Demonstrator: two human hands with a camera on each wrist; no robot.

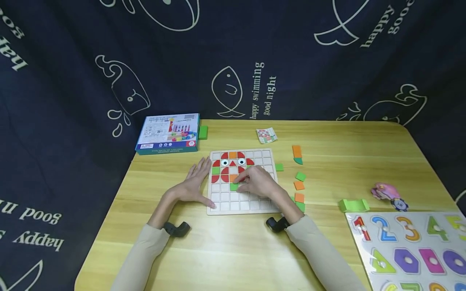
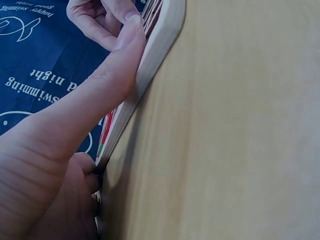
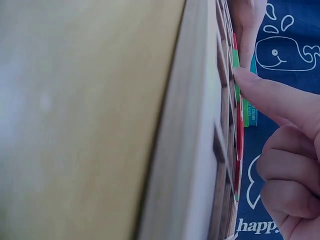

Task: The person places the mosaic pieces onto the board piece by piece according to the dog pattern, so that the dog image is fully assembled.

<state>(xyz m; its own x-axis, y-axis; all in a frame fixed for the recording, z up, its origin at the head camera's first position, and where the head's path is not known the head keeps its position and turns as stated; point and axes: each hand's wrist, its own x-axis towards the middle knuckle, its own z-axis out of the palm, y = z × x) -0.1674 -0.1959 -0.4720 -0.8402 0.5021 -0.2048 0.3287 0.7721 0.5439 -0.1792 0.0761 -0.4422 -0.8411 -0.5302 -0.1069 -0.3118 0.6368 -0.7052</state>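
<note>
A wooden grid board [image 1: 223, 207] lies on the table, its upper cells filled with red, orange and green tiles and two eye tiles [image 1: 224, 163]. My left hand [image 1: 190, 186] spreads along the board's left side, thumb on the frame near the front corner and fingers by the upper left edge. Over the middle of the grid, my right hand [image 1: 257, 182] pinches a green square tile [image 1: 234, 187] at its cell, just below an orange tile [image 1: 233, 178]. In the right wrist view the thumb [image 3: 270, 92] meets the green tile, with other fingers curled. The right hand covers some tiles.
Loose orange and green tiles [image 1: 299, 185] lie right of the board. Behind it is a small picture card [image 1: 267, 135]; a blue box [image 1: 167, 135] stands back left. A number-and-shape puzzle board [image 1: 389, 252], a green block [image 1: 354, 205] and a pink toy [image 1: 385, 190] are at right.
</note>
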